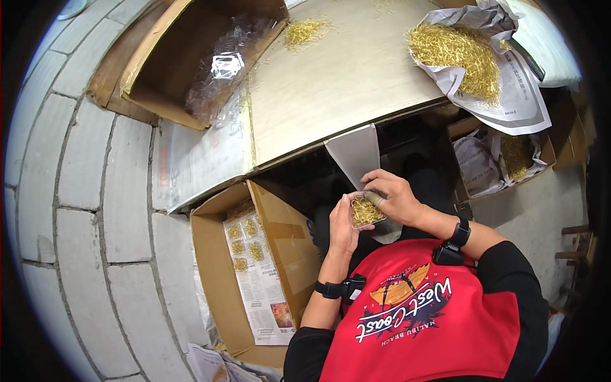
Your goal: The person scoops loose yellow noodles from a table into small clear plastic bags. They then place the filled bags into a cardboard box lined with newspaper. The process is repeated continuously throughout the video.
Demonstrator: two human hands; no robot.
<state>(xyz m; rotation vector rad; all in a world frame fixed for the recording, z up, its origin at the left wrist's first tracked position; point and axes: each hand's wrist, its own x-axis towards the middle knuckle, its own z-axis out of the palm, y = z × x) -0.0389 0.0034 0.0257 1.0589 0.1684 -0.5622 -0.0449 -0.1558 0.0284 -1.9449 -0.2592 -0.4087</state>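
My left hand (344, 228) holds a small clear plastic box (364, 227) in front of my body, its fingers along the left side. Inside lies a tangle of thin gold-coloured metal pieces (365, 212), too small to name exactly. My right hand (396, 196) is bent over the box's far right rim with fingers closed; what they pinch, if anything, is hidden. A greenish-brown cover (374, 198) wraps one of its digits.
On the table (331, 83), a gold heap (455, 57) rests on newspaper, with a smaller pile (306, 33) further left. A cardboard box (172, 57) contains clear plastic packs (223, 70). Lower left, another carton (280, 235) holds filled packs (256, 251) on newspaper; a third (480, 181) stands right.
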